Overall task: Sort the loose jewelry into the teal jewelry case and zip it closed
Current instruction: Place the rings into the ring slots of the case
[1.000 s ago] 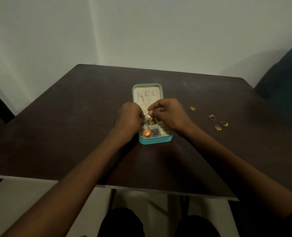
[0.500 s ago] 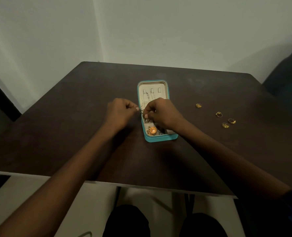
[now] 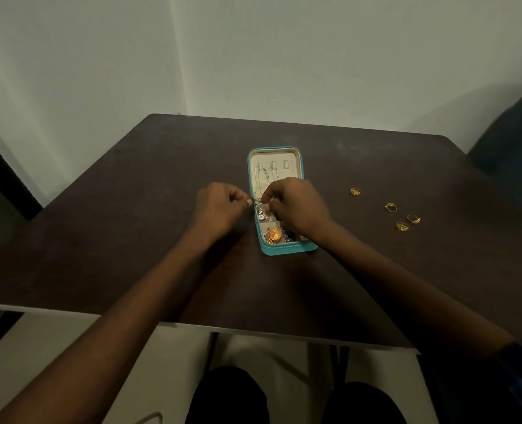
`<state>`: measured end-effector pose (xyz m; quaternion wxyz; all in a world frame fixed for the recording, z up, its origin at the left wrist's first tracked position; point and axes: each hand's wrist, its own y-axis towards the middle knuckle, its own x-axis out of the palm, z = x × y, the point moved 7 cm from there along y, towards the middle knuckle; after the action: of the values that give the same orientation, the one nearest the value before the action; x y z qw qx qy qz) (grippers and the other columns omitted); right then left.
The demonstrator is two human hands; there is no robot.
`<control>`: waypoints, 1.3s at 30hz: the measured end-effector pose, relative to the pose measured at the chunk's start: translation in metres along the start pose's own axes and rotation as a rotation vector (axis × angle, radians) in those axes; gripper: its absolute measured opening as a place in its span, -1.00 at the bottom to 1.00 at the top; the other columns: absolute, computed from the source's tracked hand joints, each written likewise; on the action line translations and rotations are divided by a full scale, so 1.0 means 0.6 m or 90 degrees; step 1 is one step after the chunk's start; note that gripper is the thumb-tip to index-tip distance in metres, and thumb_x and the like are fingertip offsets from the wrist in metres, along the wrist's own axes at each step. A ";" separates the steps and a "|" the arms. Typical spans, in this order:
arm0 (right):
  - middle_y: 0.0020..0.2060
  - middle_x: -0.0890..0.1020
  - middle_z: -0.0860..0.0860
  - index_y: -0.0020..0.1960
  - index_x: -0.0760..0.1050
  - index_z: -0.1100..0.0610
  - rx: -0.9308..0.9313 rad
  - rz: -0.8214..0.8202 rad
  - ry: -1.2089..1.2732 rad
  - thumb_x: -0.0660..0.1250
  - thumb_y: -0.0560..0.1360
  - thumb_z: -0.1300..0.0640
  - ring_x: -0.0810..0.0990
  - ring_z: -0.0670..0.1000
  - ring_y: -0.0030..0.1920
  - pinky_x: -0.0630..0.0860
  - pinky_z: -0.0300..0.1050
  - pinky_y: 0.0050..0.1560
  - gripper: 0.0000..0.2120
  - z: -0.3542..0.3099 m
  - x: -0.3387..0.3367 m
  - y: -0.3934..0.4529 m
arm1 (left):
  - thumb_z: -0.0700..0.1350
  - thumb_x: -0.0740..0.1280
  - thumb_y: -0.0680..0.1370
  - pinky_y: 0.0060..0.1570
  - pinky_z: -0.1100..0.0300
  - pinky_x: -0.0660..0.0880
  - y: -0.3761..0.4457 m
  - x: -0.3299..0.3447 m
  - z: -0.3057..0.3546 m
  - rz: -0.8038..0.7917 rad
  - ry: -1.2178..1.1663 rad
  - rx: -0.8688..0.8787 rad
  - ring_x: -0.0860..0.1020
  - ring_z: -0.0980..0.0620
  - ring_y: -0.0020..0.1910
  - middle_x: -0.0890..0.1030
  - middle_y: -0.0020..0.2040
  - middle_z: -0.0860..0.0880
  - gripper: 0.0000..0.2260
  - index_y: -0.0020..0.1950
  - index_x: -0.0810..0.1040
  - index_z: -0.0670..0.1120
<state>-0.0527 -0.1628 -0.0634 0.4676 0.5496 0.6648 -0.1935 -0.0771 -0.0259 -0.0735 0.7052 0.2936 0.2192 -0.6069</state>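
Note:
The teal jewelry case [image 3: 287, 250] lies open in the middle of the dark table, its cream lid [image 3: 273, 155] flat on the far side with silver chains [image 3: 261, 175] hung inside. A round orange-gold piece [image 3: 274, 234] and a small silver piece [image 3: 261, 213] sit in the near compartments. My left hand [image 3: 220, 209] is just left of the case, its fingertips pinched at the rim. My right hand [image 3: 296, 203] hovers over the case, pinching too. A thin silver chain seems to run between both pinches. Several gold rings [image 3: 391, 207] lie loose on the table to the right.
The table's front edge [image 3: 253, 327] runs close to my lap. A dark blue chair [image 3: 513, 133] stands at the far right corner. White walls close in behind the table.
My left hand has slid left, off the case to its left rim. The silver pendant held up between my hands a second ago has gone down into the case.

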 end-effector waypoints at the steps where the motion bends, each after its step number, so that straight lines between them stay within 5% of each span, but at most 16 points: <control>1: 0.10 0.63 0.07 -0.02 0.62 0.12 0.001 0.010 0.007 0.33 0.48 0.20 0.59 0.03 0.09 0.55 -0.10 -0.06 -0.88 0.003 -0.006 -0.002 | -0.14 0.33 0.53 -0.28 0.29 0.48 -0.002 -0.002 0.005 0.003 0.005 0.008 0.57 0.08 -0.22 0.62 -0.16 -0.01 -0.90 -0.10 0.62 -0.12; 4: 0.08 0.63 0.05 0.01 0.62 0.12 0.003 0.023 0.011 0.35 0.48 0.17 0.57 -0.03 0.06 0.49 -0.19 -0.11 -0.87 0.022 -0.036 -0.017 | -0.13 0.34 0.53 -0.34 0.36 0.44 -0.005 -0.012 0.025 0.022 0.022 0.036 0.53 0.17 -0.29 0.62 -0.15 0.01 -0.89 -0.07 0.63 -0.13; 7: -0.02 0.66 0.02 0.00 0.62 0.14 0.000 0.023 -0.013 0.34 0.49 0.18 0.51 -0.14 -0.13 0.46 -0.22 -0.16 -0.87 0.052 -0.078 -0.054 | -0.16 0.34 0.52 -0.24 0.31 0.51 -0.008 -0.015 0.048 0.029 0.004 0.061 0.58 0.13 -0.18 0.66 -0.04 -0.02 -0.88 -0.03 0.64 -0.17; 11: -0.10 0.67 0.01 -0.07 0.64 0.13 0.074 0.055 -0.054 0.36 0.47 0.16 0.51 -0.10 -0.14 0.38 -0.21 -0.12 -0.90 0.137 -0.133 -0.117 | -0.16 0.36 0.51 -0.10 0.23 0.55 -0.016 0.007 0.096 0.034 -0.002 0.091 0.59 0.11 -0.10 0.66 -0.01 -0.05 -0.87 0.00 0.65 -0.16; 13: -0.09 0.67 0.02 -0.07 0.64 0.14 0.117 0.069 -0.051 0.36 0.47 0.17 0.56 -0.07 -0.08 0.39 -0.20 -0.12 -0.90 0.186 -0.157 -0.146 | -0.14 0.36 0.51 -0.26 0.43 0.44 -0.024 0.027 0.125 0.034 0.013 0.114 0.54 0.22 -0.24 0.64 -0.12 0.00 -0.89 -0.04 0.66 -0.12; 15: -0.07 0.66 0.03 -0.06 0.63 0.16 0.146 0.082 -0.054 0.34 0.49 0.18 0.55 -0.10 -0.04 0.37 -0.22 -0.11 -0.89 0.225 -0.179 -0.173 | -0.13 0.36 0.50 -0.38 0.43 0.31 -0.032 0.056 0.158 0.023 0.022 0.137 0.46 0.27 -0.32 0.58 -0.20 0.07 -0.90 -0.06 0.66 -0.09; 19: -0.02 0.66 0.05 0.02 0.62 0.15 0.190 0.097 -0.072 0.31 0.51 0.18 0.50 -0.08 -0.12 0.32 -0.24 -0.12 -0.85 0.283 -0.201 -0.203 | -0.12 0.36 0.50 -0.26 0.37 0.31 -0.045 0.129 0.208 -0.029 0.042 0.175 0.50 0.19 -0.24 0.58 -0.19 0.07 -0.90 -0.04 0.66 -0.08; 30: 0.01 0.53 0.08 0.12 0.59 0.08 0.185 0.143 -0.097 0.28 0.52 0.09 0.49 0.06 0.05 0.40 -0.14 -0.03 -0.79 0.333 -0.209 -0.183 | -0.16 0.33 0.53 0.20 0.20 0.38 -0.028 0.308 0.269 -0.141 0.154 0.254 0.52 0.01 0.20 0.58 0.22 -0.07 -0.67 0.30 0.51 -0.07; 34: 0.00 0.51 0.09 0.12 0.61 0.03 0.126 0.076 -0.141 0.30 0.51 0.04 0.45 0.07 0.07 0.42 -0.10 -0.02 -0.77 0.322 -0.196 -0.175 | -0.19 0.33 0.52 0.10 0.23 0.37 -0.008 0.335 0.272 -0.134 0.162 0.261 0.53 -0.04 0.16 0.61 0.16 -0.10 -0.69 0.27 0.54 -0.09; 39: -0.05 0.52 0.07 0.01 0.62 0.05 0.095 0.060 -0.137 0.31 0.50 0.07 0.46 0.10 0.01 0.45 -0.02 -0.02 -0.84 0.329 -0.185 -0.169 | -0.21 0.34 0.49 -0.15 0.15 0.40 -0.003 0.346 0.279 -0.118 0.167 0.287 0.56 -0.08 -0.06 0.61 -0.09 -0.12 -0.86 -0.02 0.67 -0.10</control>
<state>-0.0690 -0.4083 -0.0932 0.5029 0.5894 0.5679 -0.2778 -0.0522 -0.2909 -0.0894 0.5289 0.4980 0.1944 -0.6592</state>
